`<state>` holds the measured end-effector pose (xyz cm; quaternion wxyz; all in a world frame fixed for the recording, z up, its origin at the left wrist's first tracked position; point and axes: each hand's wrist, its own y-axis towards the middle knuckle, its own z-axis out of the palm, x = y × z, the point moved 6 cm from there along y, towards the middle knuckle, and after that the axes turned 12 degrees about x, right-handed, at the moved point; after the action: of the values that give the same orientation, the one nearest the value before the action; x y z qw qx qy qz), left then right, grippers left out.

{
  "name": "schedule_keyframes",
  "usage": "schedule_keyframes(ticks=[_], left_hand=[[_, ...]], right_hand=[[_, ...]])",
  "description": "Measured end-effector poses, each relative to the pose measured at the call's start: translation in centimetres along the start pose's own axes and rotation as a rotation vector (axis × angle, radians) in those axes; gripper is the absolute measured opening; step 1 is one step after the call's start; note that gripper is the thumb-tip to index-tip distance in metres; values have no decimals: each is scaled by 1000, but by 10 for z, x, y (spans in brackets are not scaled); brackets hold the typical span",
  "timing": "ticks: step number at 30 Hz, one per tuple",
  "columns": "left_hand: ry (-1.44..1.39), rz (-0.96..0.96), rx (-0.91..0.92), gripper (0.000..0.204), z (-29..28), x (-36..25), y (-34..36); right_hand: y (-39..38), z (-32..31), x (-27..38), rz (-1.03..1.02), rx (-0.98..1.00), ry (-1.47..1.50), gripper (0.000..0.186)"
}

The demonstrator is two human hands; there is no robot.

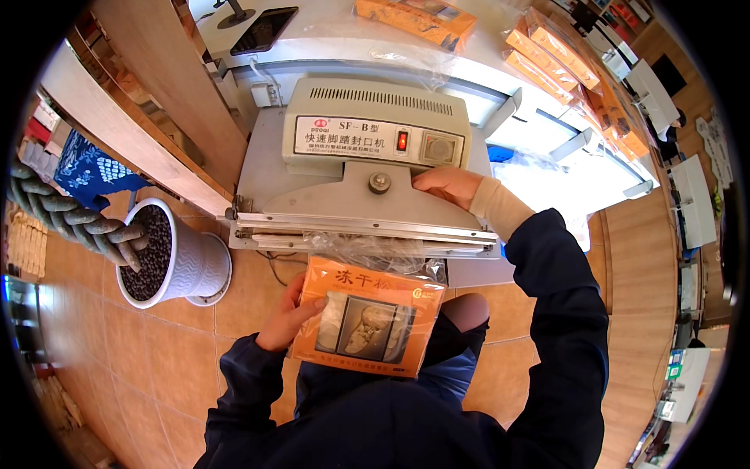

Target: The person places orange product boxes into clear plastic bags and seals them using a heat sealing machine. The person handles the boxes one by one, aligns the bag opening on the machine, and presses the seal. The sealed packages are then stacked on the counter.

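Well L of my L fingers (308,311): white plant pot (199,262) w/ dark pebbles (146,266) & braided trunk (70,215), blue patterned cloth (90,168) farther out. Ahead of my R fingers (437,184), white desk (328,35) w/ black phone (264,30) on its L part; wood panel (168,102) way L of same. Tiled floor (172,352) below both.

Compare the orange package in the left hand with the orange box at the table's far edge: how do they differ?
The held package is gripped at its left side by the left hand; the table box has no hand on it. The held package has loose clear wrap reaching the sealer, whereas the table box lies on the white table beyond it. Both are mainly orange.
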<state>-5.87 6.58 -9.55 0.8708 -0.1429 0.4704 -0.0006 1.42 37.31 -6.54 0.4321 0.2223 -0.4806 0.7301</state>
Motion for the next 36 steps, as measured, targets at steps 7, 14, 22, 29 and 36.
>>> schedule_keyframes(ticks=[7,14,22,29,36], left_hand=[[57,-6,5,52,1,1,3],[99,-30,14,58,8,6,3],[88,-31,15,61,6,2,8],[90,-29,23,55,5,-2,10],[62,-16,24,52,4,-4,8]], right_hand=[[-1,-10,-1,-25,-52,-49,30],[-9,-13,-3,7,4,29,27],[-13,-13,-4,40,-19,29,30],[-4,-2,0,33,-93,60,31],[-10,-11,5,-20,-38,-7,31]])
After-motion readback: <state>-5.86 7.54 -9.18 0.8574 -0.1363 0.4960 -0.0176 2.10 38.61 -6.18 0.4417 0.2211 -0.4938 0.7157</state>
